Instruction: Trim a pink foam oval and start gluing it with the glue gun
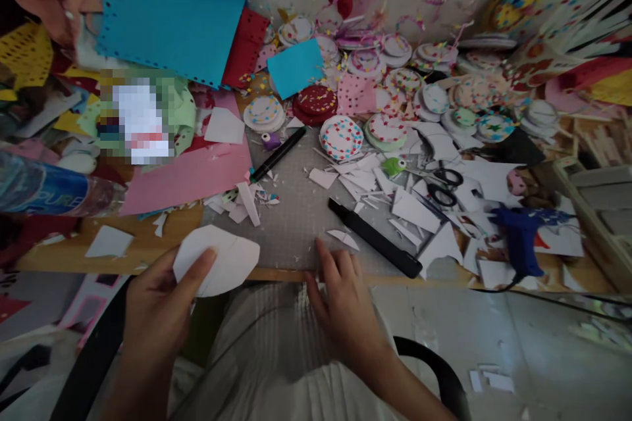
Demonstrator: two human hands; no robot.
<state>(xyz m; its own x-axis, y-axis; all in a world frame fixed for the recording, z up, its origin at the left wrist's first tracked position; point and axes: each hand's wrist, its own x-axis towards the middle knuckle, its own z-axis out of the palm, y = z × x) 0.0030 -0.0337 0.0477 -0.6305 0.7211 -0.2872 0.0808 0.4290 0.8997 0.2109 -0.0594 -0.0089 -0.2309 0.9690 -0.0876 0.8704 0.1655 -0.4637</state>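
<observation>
My left hand (160, 299) pinches a piece of white card (227, 260) between thumb and fingers, just off the front edge of the desk. The card has a roughly rounded outline with some angular corners. My right hand (345, 299) rests at the desk's front edge with its fingers apart and nothing in them; the index fingertip lies on the grey cutting mat (291, 223). Close to that hand are a thin white paper offcut (343, 237) and a long black tool (375, 237), possibly a utility knife. A black pen (279, 154) lies farther back on the mat.
White paper scraps (358, 177) cover the mat's right side, with black-handled scissors (443, 187) and a blue glue gun (521, 237) beyond. Decorated round pieces (340, 137) crowd the back. A water bottle (54, 181), pink sheet (192, 174) and blue sheet (172, 16) lie left.
</observation>
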